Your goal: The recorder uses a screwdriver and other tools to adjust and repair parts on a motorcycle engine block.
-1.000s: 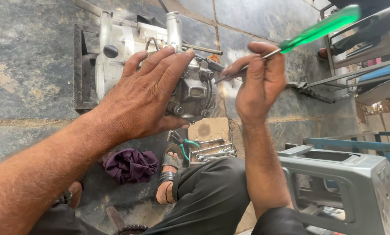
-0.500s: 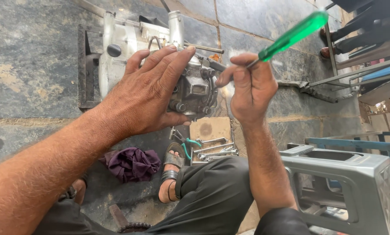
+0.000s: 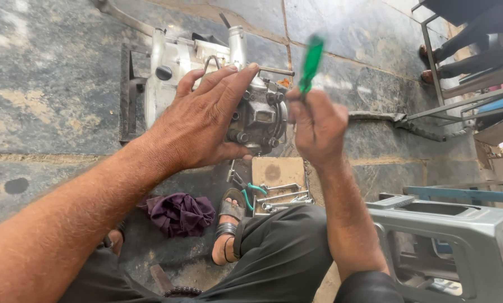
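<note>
One engine point(image 3: 206, 84) lies on the stone floor point(image 3: 49, 112), its long axis running left to right, its carburettor end point(image 3: 260, 115) pointing right. Left hand point(image 3: 206, 120): spread flat over the engine, fingers extended and pressing on the casing, gripping nothing. Right hand point(image 3: 316, 126): closed round one screwdriver point(image 3: 310, 64), whose green handle points up and slightly right; its long axis is near vertical, the tip hidden behind the hand beside the carburettor end. Below, on the floor: one cardboard piece point(image 3: 278, 171) carrying several metal tools point(image 3: 279, 196); one purple rag point(image 3: 178, 213); one sandalled foot point(image 3: 229, 224). One grey plastic stool point(image 3: 459, 235) stands at right
</note>
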